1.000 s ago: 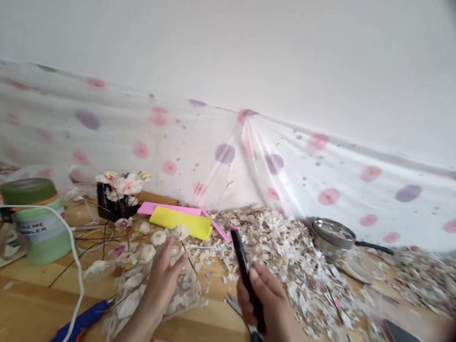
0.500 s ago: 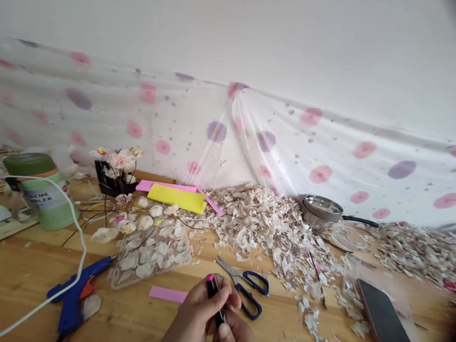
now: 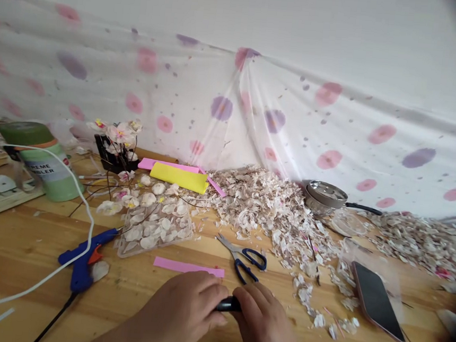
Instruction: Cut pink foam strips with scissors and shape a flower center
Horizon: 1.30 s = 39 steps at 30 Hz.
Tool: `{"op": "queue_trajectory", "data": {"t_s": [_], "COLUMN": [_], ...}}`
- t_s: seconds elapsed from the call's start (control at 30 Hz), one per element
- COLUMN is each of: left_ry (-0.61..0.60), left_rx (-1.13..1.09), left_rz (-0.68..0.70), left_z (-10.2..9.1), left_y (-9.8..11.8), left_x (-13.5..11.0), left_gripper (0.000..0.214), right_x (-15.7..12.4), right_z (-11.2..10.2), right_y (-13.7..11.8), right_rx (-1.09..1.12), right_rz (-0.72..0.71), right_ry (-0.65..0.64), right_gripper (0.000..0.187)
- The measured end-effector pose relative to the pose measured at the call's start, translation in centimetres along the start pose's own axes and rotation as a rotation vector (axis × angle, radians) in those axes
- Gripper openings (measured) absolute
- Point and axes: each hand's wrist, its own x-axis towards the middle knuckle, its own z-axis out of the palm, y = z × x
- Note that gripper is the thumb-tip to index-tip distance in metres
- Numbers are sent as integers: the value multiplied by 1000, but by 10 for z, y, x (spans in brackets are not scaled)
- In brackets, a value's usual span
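Note:
Both my hands meet low at the front middle of the wooden table point(image 3: 24, 259). My left hand point(image 3: 184, 311) and my right hand point(image 3: 264, 326) are each closed around an end of a black marker point(image 3: 227, 303), which lies level between them; only a short black part shows. Its pink tip is hidden. Just beyond the hands lie a pink paper strip point(image 3: 188, 267) and blue-handled scissors point(image 3: 244, 257).
A blue glue gun point(image 3: 82, 262) with a white cord lies at the left. A clear tray of white petals point(image 3: 155, 228), a heap of petal scraps point(image 3: 272, 212), yellow and pink paper point(image 3: 179, 177), a green jar point(image 3: 47, 163), a small pan point(image 3: 325, 195) and a phone point(image 3: 376, 301) surround them.
The marker went from upright in my right hand to level, gripped by both hands. My left hand left the petals and joined it. The view tilted down.

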Motion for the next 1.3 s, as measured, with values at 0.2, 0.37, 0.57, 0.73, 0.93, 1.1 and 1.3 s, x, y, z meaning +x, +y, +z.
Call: {"op": "queue_trajectory", "data": {"t_s": [0.2,0.37,0.57,0.73,0.93,1.1,1.3], "left_ry": [328,380,426,542,382,318,217], "left_rx": [-366,-261,-181,-160,-146,-244,-663], "left_rz": [28,188,214,151,-32,-114,-288], "left_z": [3,16,16,4,9,28,41], "left_y": [-9,-3,3,-4,-44,-57,-26], "left_x": [8,14,14,2,-28,-42,-26], "left_gripper": [22,33,29,19,16,30,55], "right_x": [-5,-3,0,-1,10,12,-15], "right_z": [29,52,56,35,-15,-16,39], "right_y": [-4,-13,-16,-11,-3,-5,-9], "right_rx": [474,697,704,417,18,39,752], "right_rz": [245,326,294,143,-52,100,571], "right_ry": [128,142,220,21,-362,-410,318], "right_gripper": [21,23,14,15,23,17,35]}}
